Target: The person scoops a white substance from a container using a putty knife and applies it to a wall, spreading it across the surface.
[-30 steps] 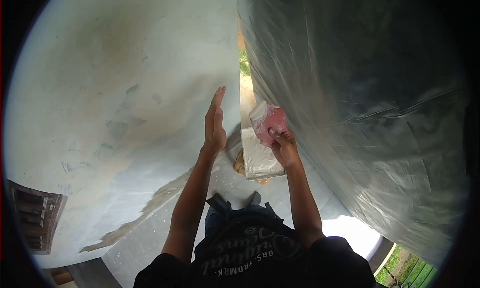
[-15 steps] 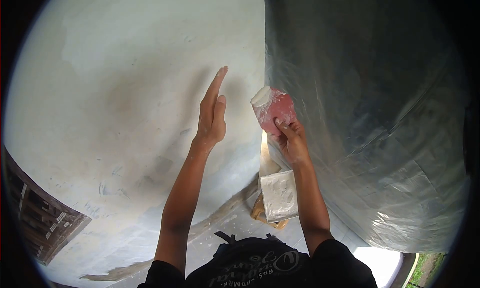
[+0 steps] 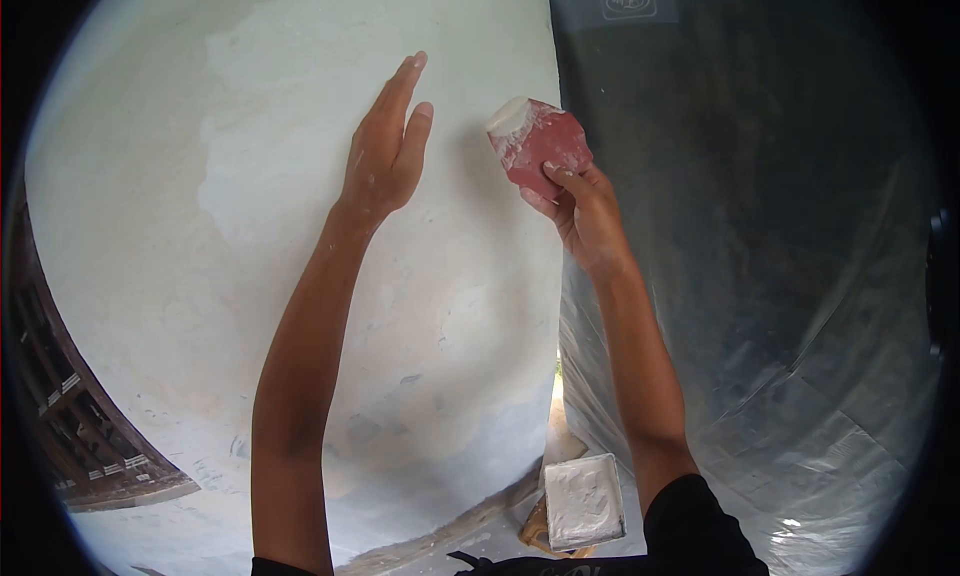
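Observation:
My right hand [image 3: 588, 208] pinches a red putty spreader [image 3: 545, 148] between thumb and fingers, in front of the wall's right edge. White putty [image 3: 513, 119] is heaped on the spreader's upper left corner, with smears down its face. To the left, my left hand [image 3: 383, 146] is raised before the pale wall [image 3: 300, 106], fingers stretched out and thumb apart, holding nothing. Whether its fingers touch the wall cannot be made out. Specks of white show on the back of that hand and wrist.
Below, an open square container of white putty [image 3: 585, 504] rests on a wooden stool [image 3: 537, 526]. Clear plastic sheeting [image 3: 740, 306] hangs along the right side. At the lower left is a dark wooden lattice [image 3: 85, 406] set in the wall.
The view has tilted upward, so the putty container sits lower. Both hands have risen in view, the left also shifting leftward. The right hand still holds the spreader.

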Demonstrator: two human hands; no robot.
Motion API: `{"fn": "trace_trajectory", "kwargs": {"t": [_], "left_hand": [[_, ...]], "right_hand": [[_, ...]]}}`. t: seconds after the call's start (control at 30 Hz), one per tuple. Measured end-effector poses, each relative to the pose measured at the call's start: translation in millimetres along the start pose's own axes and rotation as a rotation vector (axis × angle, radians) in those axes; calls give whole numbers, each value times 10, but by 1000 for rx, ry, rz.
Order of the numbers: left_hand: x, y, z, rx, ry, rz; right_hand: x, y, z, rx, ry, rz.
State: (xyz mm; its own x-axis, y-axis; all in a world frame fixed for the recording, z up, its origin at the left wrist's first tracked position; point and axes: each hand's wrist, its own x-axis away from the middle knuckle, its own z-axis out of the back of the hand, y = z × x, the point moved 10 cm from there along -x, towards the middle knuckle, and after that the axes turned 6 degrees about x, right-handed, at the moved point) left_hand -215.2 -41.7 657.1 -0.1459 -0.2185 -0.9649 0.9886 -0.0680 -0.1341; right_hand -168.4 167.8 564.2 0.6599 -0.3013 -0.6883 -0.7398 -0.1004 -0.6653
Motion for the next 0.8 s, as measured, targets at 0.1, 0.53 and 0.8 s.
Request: {"fn": "trace_trajectory", "kwargs": {"t": [0.1,0.53,0.8], "left_hand": [[-368,-159,-49,-60,57,6],[-768,-505,-474,-654,100,-159],[-733,-527,-524,-808,75,-158]], "right_hand": [[-460,-377,-102,-1,-28,101],[-1793,-1568,-311,1319,373,1180],[-1947,-1358,-801,1445,295,1445]]}}
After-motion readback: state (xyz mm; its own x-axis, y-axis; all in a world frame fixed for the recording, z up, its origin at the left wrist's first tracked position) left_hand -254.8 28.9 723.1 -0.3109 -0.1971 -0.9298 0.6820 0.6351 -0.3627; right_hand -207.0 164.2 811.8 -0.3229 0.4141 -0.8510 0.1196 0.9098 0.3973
